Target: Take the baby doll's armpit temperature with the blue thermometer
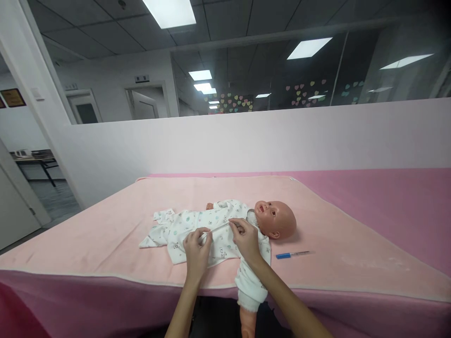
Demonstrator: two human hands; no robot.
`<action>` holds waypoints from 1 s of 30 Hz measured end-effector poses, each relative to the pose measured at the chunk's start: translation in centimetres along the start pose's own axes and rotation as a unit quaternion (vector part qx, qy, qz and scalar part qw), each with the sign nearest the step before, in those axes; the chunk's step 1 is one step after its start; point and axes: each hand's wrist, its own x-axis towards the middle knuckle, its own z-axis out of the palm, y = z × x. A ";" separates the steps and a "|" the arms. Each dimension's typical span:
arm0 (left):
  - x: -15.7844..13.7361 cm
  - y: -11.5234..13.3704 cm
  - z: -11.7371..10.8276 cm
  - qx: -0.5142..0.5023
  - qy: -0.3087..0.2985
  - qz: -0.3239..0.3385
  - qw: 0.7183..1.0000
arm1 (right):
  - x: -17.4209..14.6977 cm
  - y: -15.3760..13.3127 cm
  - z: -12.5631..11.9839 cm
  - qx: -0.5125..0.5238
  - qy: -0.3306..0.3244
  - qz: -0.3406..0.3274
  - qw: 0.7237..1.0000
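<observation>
A baby doll (pixel 283 220) lies on its back, its head to the right. It wears a white printed baby shirt (pixel 222 246) and matching trousers (pixel 158 233). Over the doll's chest, my left hand (pixel 198 246) pinches the shirt's front, fingers closed. A little further right, my right hand (pixel 246 238) is also closed in a pinch on the shirt front near the neck. A thin white edge or tie of the shirt runs taut between both hands; I cannot tell which. The doll's near arm (pixel 248 319) hangs past the table edge, its sleeve (pixel 248 284) bunched up.
A blue-capped clear stick, perhaps a thermometer (pixel 294 255), lies right of the doll. Under it all is a peach pad (pixel 105 234) over a pink tablecloth (pixel 387 202). A white half-wall (pixel 275 141) with glass above stands behind the table.
</observation>
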 end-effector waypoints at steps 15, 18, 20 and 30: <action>2.9 0.7 -0.8 -0.035 0.172 0.051 0.983 | -2.6 -0.5 -6.6 -0.083 0.109 -0.029 0.990; 5.7 2.7 1.2 -0.095 -0.025 0.111 0.989 | -4.3 2.0 -12.1 -0.262 0.122 -0.054 0.956; 7.0 3.4 3.2 -0.101 -0.150 0.097 0.979 | -4.9 4.1 -15.5 -0.371 0.100 -0.034 0.923; 6.0 2.8 5.6 0.015 -0.292 0.118 0.949 | -4.5 6.8 -20.6 -0.436 -0.093 0.046 0.894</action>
